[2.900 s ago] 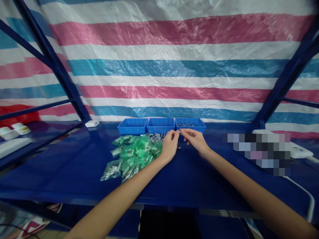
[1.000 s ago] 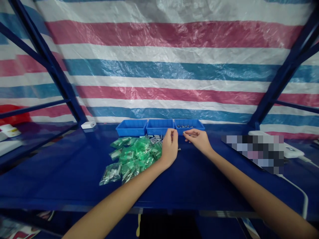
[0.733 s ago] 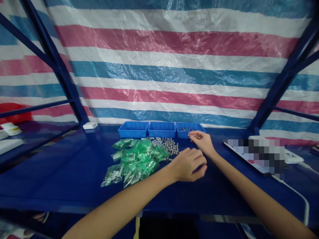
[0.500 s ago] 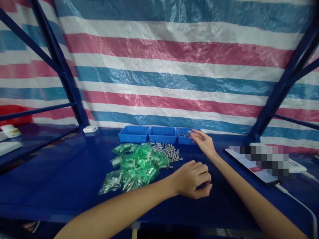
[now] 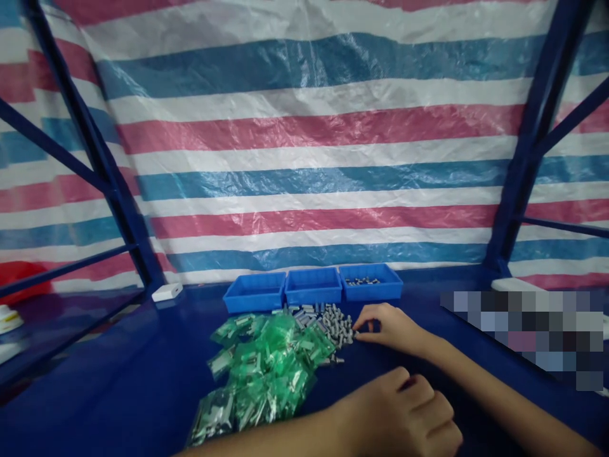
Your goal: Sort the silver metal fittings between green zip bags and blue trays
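Note:
My right hand (image 5: 387,327) is at the right edge of a pile of small metal screws (image 5: 337,324), thumb and index finger pinched at a screw there. Beside the screws lie some metal cylinder-shaped pieces (image 5: 304,314). Closer to me, my left hand (image 5: 404,412) is curled into a fist above the table, back of the hand up; whatever its fingers hold is hidden. To its left a heap of green-tinted clear bags (image 5: 276,355) with metal parts inside covers part of the table. The right blue bin (image 5: 373,292) behind the pile has some small metal pieces in it.
A left blue bin (image 5: 254,302) and a middle blue bin (image 5: 313,296) stand in line with the right one. A white box (image 5: 167,292) sits at the back left. A blurred-out device (image 5: 523,330) lies at the right. Blue frame posts and a striped sheet close off the back.
My right hand has moved from above the right bin down to the screw pile. My left fist has come nearer to me and a little right. The view has tilted up.

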Demonstrator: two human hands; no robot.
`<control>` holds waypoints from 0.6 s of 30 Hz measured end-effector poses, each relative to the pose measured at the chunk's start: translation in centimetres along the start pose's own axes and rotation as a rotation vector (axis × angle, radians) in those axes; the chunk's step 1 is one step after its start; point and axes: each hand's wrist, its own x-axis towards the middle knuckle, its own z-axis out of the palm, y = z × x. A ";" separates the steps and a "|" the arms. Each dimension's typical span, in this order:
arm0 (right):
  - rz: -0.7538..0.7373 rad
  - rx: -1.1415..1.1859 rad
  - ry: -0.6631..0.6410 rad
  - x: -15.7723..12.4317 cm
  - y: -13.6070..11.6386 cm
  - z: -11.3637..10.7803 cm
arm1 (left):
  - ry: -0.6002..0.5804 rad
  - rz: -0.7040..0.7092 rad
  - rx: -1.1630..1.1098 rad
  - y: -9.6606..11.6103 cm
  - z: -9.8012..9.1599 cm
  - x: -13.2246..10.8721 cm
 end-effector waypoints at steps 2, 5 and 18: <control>0.011 -0.038 0.013 0.0 -0.3 0.1 | -0.001 -0.030 0.042 0.0 -0.2 -0.3; 0.015 -0.071 0.034 0.0 -0.7 0.4 | 0.012 -0.123 0.049 -0.1 -0.1 -0.5; 0.027 -0.021 -0.060 0.3 -0.6 1.4 | -0.017 -0.262 0.189 -1.0 0.3 -0.1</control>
